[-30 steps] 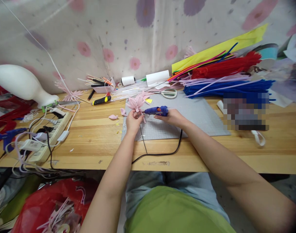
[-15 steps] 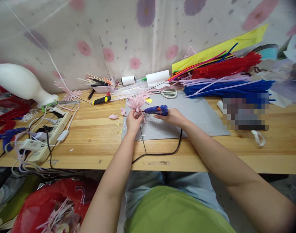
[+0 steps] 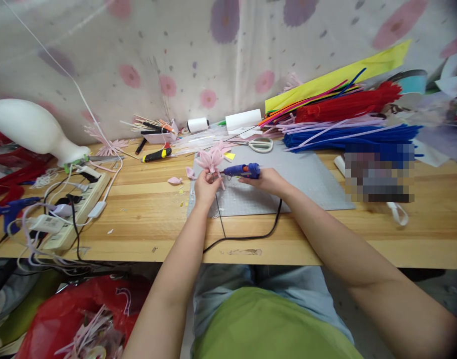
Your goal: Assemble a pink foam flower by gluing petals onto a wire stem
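The pink flower (image 3: 210, 159) is a small cluster of pale, pointed petals fanned upward and outward, set on a thin dark wire stem (image 3: 221, 217) that runs down toward the table's near edge. It is held just above the near left corner of the grey mat (image 3: 311, 174). The left hand (image 3: 206, 188) comes up from below with the forearm nearly straight, its fingers pinched closed around the base of the flower where the petals meet the stem. The right hand (image 3: 266, 180) reaches in from the right, wrist low over the mat, fingers wrapped around the handle of a blue glue gun (image 3: 242, 170) (an orange trigger shows on its side). The gun lies almost level, its nozzle pointing left at the flower's base; whether the tip actually touches the petals is hard to tell at this size. The gun's black cord (image 3: 253, 235) loops off the mat and over the wooden table (image 3: 146, 214). 2 loose pink petals (image 3: 175, 180) lie just left of the mat, and scissors (image 3: 260, 144) rest at its far edge.
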A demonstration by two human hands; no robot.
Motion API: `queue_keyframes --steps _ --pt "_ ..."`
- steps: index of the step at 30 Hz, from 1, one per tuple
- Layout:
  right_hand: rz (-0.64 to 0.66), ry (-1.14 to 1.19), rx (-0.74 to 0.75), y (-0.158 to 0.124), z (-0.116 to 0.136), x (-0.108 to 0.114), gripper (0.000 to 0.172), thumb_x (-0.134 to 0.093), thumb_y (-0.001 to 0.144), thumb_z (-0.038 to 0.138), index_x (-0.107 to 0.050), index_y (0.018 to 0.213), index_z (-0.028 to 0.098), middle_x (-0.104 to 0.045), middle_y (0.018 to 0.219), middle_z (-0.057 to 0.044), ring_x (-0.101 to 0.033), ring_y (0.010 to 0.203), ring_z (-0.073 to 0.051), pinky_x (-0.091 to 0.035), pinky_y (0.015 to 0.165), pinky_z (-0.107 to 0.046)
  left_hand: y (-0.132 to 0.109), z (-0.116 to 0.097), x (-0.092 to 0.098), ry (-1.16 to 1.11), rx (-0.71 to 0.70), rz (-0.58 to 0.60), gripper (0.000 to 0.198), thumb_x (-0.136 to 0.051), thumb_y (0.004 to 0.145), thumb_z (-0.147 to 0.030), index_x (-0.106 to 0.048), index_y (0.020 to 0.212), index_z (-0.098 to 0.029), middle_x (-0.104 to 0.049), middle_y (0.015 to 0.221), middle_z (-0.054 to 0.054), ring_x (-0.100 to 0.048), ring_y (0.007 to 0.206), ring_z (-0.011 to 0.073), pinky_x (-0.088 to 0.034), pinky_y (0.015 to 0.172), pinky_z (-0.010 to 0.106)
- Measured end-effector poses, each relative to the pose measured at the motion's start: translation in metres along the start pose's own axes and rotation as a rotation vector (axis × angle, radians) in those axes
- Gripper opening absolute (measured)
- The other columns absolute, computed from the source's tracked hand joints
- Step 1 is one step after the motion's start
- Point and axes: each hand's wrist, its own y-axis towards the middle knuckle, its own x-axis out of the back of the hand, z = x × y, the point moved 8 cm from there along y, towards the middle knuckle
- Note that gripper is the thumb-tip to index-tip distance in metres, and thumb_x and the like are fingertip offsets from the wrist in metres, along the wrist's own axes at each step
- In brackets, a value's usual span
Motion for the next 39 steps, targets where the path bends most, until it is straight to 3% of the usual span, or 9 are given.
queue_keyframes --steps 10,16,22,29,39 --pt "-0.055 0.009 0.028 0.0025 0.0048 0.0033 0.043 -0.065 0.072 0.053 -0.073 0.098 0.019 -0.072 0.085 -0.004 -0.064 0.081 -0.023 -0.047 0.073 -0.033 -0.0012 -0.0028 -0.0022 -0.025 0.003 0.013 0.039 -0.075 0.058 -0.017 -0.056 0.092 -0.017 -0.071 0.089 0.006 -0.069 0.081 0.0199 -0.055 0.070 0.032" --pt "0.002 -0.046 -0.025 0.0009 0.0006 0.0010 0.039 -0.066 0.071 0.053 -0.074 0.085 0.017 -0.067 0.071 -0.003 -0.061 0.071 -0.021 -0.046 0.067 -0.031 0.0004 -0.0010 0.0002 -0.010 0.006 0.003 0.039 -0.075 0.059 -0.019 -0.057 0.094 -0.018 -0.071 0.091 0.006 -0.069 0.080 0.0193 -0.055 0.070 0.031" --pt "-0.045 0.014 -0.012 0.0021 0.0032 0.0019 0.043 -0.065 0.070 0.055 -0.073 0.090 0.018 -0.068 0.076 -0.003 -0.062 0.075 -0.022 -0.046 0.069 -0.031 -0.0010 -0.0028 -0.0017 -0.005 0.011 0.013 0.039 -0.075 0.061 -0.020 -0.056 0.095 -0.018 -0.072 0.093 0.006 -0.069 0.083 0.0192 -0.055 0.070 0.030" --pt "0.007 -0.056 -0.013 0.0007 0.0048 0.0010 0.040 -0.065 0.071 0.054 -0.074 0.086 0.018 -0.068 0.073 -0.003 -0.062 0.073 -0.022 -0.046 0.067 -0.032 -0.0009 -0.0040 -0.0014 -0.005 -0.005 0.020 0.036 -0.072 0.061 -0.018 -0.056 0.093 -0.018 -0.072 0.090 0.006 -0.069 0.081 0.0199 -0.055 0.069 0.030" --pt "-0.025 -0.072 0.007 0.0033 0.0082 -0.0001 0.040 -0.063 0.072 0.054 -0.073 0.088 0.018 -0.069 0.076 -0.004 -0.063 0.074 -0.022 -0.045 0.066 -0.031 -0.0026 -0.0062 -0.0032 -0.018 0.009 0.019 0.039 -0.075 0.059 -0.022 -0.055 0.092 -0.018 -0.071 0.090 0.006 -0.069 0.080 0.0201 -0.055 0.064 0.030"
